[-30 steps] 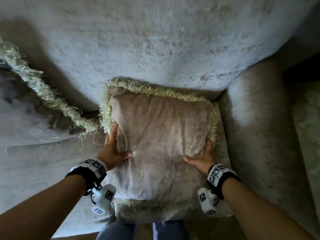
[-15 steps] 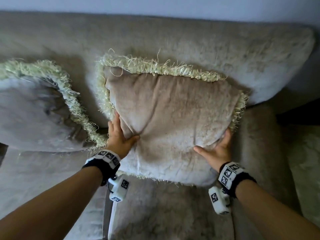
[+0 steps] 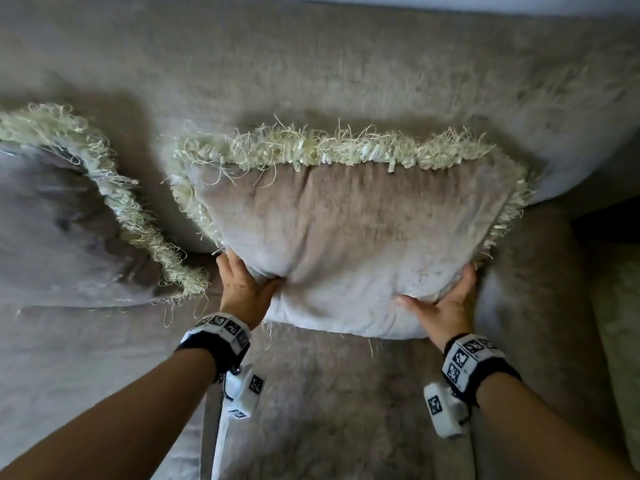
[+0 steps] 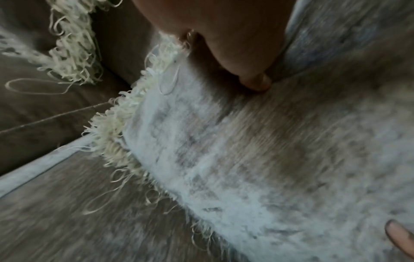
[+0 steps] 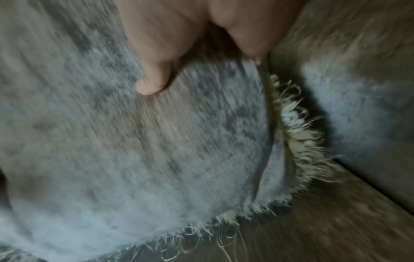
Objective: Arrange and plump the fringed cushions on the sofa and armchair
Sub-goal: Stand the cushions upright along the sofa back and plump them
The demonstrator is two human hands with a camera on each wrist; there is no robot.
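A beige fringed cushion (image 3: 346, 237) with a pale cream fringe stands tilted against the sofa back (image 3: 311, 71). My left hand (image 3: 242, 285) grips its lower left corner, the thumb (image 4: 253, 83) pressed into the front and the fingers hidden behind. My right hand (image 3: 446, 303) grips the lower right corner the same way, thumb (image 5: 152, 83) on the front face. The cushion (image 4: 268, 150) fills both wrist views, blurred in each (image 5: 156, 150). A second fringed cushion (image 3: 69, 220) leans against the back at the left, apart from the first.
The sofa seat (image 3: 329, 410) stretches below the cushion towards me. The sofa's padded armrest (image 3: 540, 289) rises just right of my right hand. A dark gap (image 3: 606, 220) and another upholstered piece (image 3: 620, 341) lie beyond the armrest.
Both hands have raised the cushion from lying flat on the seat to standing against the sofa back, keeping their grip on its lower corners.
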